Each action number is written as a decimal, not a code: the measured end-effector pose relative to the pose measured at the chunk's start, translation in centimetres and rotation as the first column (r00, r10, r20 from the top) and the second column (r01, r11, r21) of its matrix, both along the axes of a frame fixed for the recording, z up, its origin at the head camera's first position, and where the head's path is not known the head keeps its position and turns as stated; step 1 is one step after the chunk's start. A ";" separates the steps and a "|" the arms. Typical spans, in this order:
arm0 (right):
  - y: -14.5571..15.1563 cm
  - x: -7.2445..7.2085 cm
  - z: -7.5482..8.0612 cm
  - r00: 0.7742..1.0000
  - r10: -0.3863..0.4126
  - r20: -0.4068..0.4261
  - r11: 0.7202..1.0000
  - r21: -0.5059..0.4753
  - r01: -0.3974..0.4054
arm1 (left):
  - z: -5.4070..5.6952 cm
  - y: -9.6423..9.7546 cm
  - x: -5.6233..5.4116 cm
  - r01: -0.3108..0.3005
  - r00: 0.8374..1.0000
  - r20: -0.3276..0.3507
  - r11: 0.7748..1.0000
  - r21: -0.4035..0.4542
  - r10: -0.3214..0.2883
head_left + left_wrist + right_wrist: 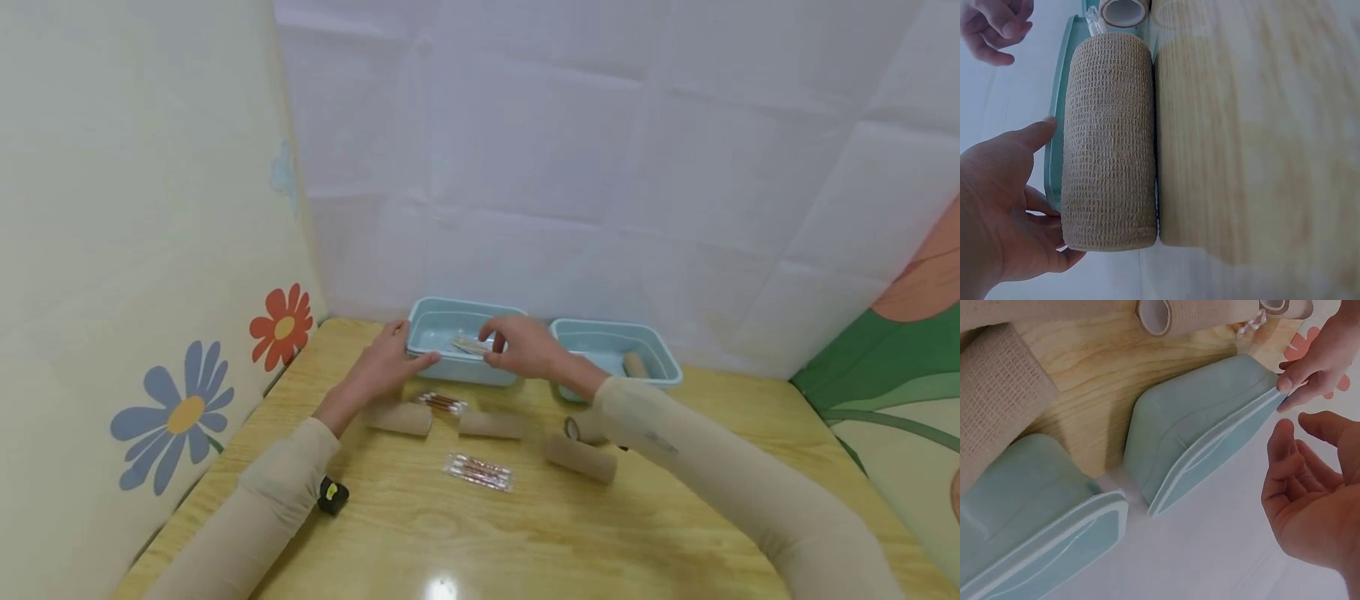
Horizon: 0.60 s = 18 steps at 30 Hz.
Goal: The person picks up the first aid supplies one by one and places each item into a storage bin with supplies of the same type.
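In the head view, two pale-blue plastic bins line the table's (pixel 390 542) back edge: the left bin (pixel 465 371) by the back-left corner, the right bin (pixel 588 340) beside it. The left hand (pixel 381 362) grips the left bin's outer end; the right hand (pixel 525 348) hangs over its other end, fingers loosely curved, holding nothing that shows. Best to brace the rim against sliding and work low and lightly inside — swab wrappers crumple easily. Counted: five beige bandage rolls (pixel 579 459), four on the table and one in the right bin; two cotton swab packets (pixel 478 472) on the table before the left bin, and at least one inside it. The left wrist view shows one roll close up and another's end beyond — plus the left thumb at the rim. The right wrist view shows both bins, the left fingers at one corner, the right hand near them, empty.
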State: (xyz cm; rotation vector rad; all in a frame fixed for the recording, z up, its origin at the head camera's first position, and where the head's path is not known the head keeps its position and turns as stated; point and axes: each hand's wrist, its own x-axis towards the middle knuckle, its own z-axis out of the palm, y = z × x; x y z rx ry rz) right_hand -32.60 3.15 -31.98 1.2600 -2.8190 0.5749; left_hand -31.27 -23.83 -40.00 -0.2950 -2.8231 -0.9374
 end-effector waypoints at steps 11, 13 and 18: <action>-0.3 1.3 -2.0 0.994 0.098 0.057 0.994 -0.042 -0.096 | 0.0 0.0 0.3 -0.010 1.000 0.018 1.000 0.000 0.010; -0.5 1.6 -2.5 0.992 0.115 0.056 0.993 -0.040 -0.113 | 0.0 0.1 0.3 -0.009 1.000 0.020 1.000 -0.002 0.009; -0.8 1.9 -4.0 0.989 0.139 0.050 0.990 -0.030 -0.137 | 0.0 0.5 0.2 -0.012 1.000 0.024 1.000 -0.019 0.013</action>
